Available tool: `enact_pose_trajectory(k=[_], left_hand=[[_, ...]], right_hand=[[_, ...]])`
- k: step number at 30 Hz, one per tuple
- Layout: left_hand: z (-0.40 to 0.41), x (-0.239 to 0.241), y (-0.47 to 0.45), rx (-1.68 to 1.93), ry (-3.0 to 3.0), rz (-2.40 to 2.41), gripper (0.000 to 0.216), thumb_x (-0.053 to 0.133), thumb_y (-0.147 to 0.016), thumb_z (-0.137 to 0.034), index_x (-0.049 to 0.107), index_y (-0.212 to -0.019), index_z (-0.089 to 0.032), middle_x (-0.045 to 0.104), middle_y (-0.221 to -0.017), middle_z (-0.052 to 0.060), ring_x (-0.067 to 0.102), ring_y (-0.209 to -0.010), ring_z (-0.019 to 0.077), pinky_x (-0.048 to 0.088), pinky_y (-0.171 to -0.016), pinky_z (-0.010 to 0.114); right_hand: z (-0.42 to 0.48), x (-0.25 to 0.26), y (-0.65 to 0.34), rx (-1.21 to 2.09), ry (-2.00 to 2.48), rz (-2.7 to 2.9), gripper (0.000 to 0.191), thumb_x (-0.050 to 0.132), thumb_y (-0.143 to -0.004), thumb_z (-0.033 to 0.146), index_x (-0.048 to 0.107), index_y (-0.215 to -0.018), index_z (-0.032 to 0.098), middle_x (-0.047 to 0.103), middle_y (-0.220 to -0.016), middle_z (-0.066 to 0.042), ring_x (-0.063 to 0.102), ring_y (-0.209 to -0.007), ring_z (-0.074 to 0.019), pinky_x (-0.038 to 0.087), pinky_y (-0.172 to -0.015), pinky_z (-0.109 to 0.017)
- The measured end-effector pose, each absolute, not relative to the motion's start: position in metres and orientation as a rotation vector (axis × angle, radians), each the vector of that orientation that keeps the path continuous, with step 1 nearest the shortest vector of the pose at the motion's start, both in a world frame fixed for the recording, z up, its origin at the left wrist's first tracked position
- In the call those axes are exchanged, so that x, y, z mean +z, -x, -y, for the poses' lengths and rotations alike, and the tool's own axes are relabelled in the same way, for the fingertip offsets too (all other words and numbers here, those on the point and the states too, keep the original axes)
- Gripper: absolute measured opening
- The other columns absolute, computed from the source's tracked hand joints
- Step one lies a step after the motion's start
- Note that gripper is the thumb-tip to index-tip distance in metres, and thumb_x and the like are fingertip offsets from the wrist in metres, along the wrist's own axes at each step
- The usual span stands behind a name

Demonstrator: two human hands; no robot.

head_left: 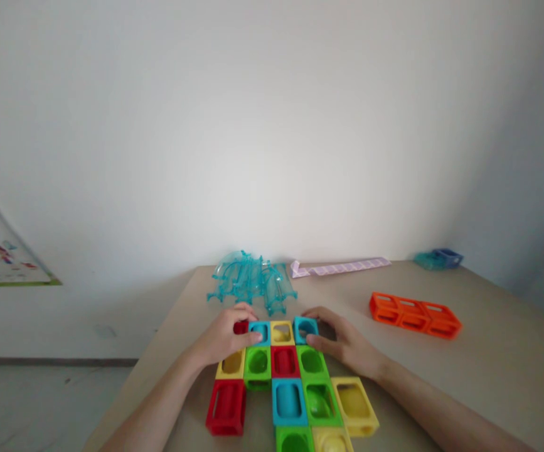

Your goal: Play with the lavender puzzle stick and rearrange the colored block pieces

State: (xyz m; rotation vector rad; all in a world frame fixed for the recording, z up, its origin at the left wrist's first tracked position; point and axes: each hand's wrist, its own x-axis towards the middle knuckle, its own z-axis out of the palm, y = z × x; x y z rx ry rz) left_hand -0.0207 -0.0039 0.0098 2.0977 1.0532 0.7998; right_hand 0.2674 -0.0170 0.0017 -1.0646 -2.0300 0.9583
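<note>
A flat cluster of hollow plastic blocks [285, 376] in red, yellow, green and blue lies on the tan table [488, 370] in front of me. My left hand [227, 336] rests on the cluster's far left corner, fingers curled over a red block [240, 327] and touching a blue block [258, 331]. My right hand [342, 339] pinches a blue block [305, 328] at the far right corner, slightly askew from the row.
A heap of clear teal curved track pieces [253, 282] lies just beyond the blocks. An orange row of blocks [415, 314] sits to the right, a pale purple strip [342, 267] at the back, and small blue and teal blocks [438, 258] at the far right corner.
</note>
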Motion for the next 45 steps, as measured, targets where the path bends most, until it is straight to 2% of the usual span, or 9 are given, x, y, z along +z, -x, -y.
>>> enact_pose_trajectory(k=[7, 12, 16, 18, 23, 28, 31, 37, 45], left_hand=[[0.006, 0.011, 0.019, 0.8, -2.072, -1.058, 0.027, 0.066, -0.077, -0.04, 0.069, -0.087, -0.015, 0.064, -0.094, 0.007, 0.06, -0.086, 0.0203, 0.044, -0.081, 0.03], [0.006, 0.009, 0.019, 0.821, -2.059, -1.063, 0.028, 0.068, -0.075, -0.037, 0.07, -0.094, -0.017, 0.066, -0.095, 0.007, 0.061, -0.089, 0.0212, 0.045, -0.083, 0.031], [0.007, 0.003, 0.02, 0.908, -1.97, -1.067, 0.069, 0.076, -0.067, -0.036, 0.051, -0.129, -0.019, 0.064, -0.109, 0.008, 0.06, -0.094, 0.0222, 0.046, -0.085, 0.032], [0.008, 0.002, 0.02, 0.98, -1.96, -1.018, 0.074, 0.076, -0.068, -0.035, 0.045, -0.134, -0.021, 0.062, -0.115, 0.009, 0.058, -0.099, 0.0227, 0.045, -0.087, 0.033], [0.009, -0.002, 0.019, 1.151, -1.896, -1.074, 0.034, 0.061, -0.08, -0.029, 0.053, -0.112, -0.018, 0.062, -0.1, 0.005, 0.059, -0.092, 0.0201, 0.046, -0.084, 0.03], [0.003, -0.013, 0.017, 1.484, -1.712, -1.335, 0.025, 0.051, -0.077, -0.015, 0.051, -0.101, -0.019, 0.059, -0.089, 0.001, 0.057, -0.083, 0.0169, 0.044, -0.078, 0.027], [0.001, -0.016, 0.016, 1.512, -1.674, -1.349, 0.02, 0.05, -0.078, -0.015, 0.051, -0.097, -0.02, 0.058, -0.086, 0.0, 0.057, -0.08, 0.0163, 0.044, -0.077, 0.027], [-0.001, -0.015, 0.014, 1.512, -1.645, -1.358, 0.014, 0.051, -0.081, -0.021, 0.054, -0.094, -0.019, 0.061, -0.086, 0.001, 0.058, -0.08, 0.0161, 0.045, -0.078, 0.027], [-0.002, -0.015, 0.013, 1.488, -1.628, -1.398, 0.012, 0.051, -0.082, -0.022, 0.054, -0.092, -0.019, 0.061, -0.082, 0.0, 0.058, -0.077, 0.0158, 0.045, -0.075, 0.027]], right_hand=[[0.021, -0.007, -0.262, 1.077, 0.874, 1.91, 0.027, 0.056, -0.088, 0.038, 0.048, -0.108, 0.022, 0.06, -0.112, -0.007, 0.06, -0.099, -0.0206, 0.048, -0.087, -0.036], [0.015, 0.011, -0.26, 0.663, 0.805, 1.98, 0.017, 0.06, -0.086, 0.03, 0.053, -0.099, 0.023, 0.053, -0.125, -0.01, 0.051, -0.116, -0.024, 0.04, -0.097, -0.04], [0.01, 0.035, -0.229, 0.722, 0.803, 2.069, 0.03, 0.069, -0.08, 0.033, 0.054, -0.103, 0.022, 0.058, -0.112, -0.008, 0.057, -0.102, -0.0221, 0.046, -0.089, -0.037], [0.01, 0.037, -0.205, 0.812, 0.845, 2.082, 0.037, 0.072, -0.077, 0.03, 0.052, -0.107, 0.022, 0.06, -0.109, -0.006, 0.06, -0.097, -0.0217, 0.048, -0.086, -0.036], [0.013, 0.022, -0.176, 0.77, 1.051, 2.026, 0.061, 0.064, -0.081, 0.027, 0.035, -0.133, 0.016, 0.055, -0.123, -0.015, 0.054, -0.114, -0.0263, 0.043, -0.096, -0.042], [0.014, 0.02, -0.184, 0.612, 1.028, 2.372, 0.034, 0.059, -0.085, 0.037, 0.061, -0.112, 0.018, 0.062, -0.108, -0.012, 0.056, -0.105, -0.0264, 0.042, -0.095, -0.04], [0.014, 0.025, -0.182, 0.638, 1.046, 2.386, 0.037, 0.063, -0.082, 0.035, 0.06, -0.114, 0.018, 0.063, -0.105, -0.01, 0.057, -0.102, -0.0258, 0.043, -0.092, -0.039], [0.009, 0.024, -0.173, 0.805, 1.259, 2.262, 0.031, 0.07, -0.073, 0.032, 0.062, -0.099, 0.016, 0.066, -0.098, -0.009, 0.06, -0.092, -0.0259, 0.047, -0.081, -0.038], [0.008, 0.022, -0.173, 0.903, 1.295, 2.197, 0.034, 0.072, -0.071, 0.032, 0.062, -0.099, 0.016, 0.067, -0.097, -0.008, 0.061, -0.089, -0.0252, 0.047, -0.079, -0.038]])
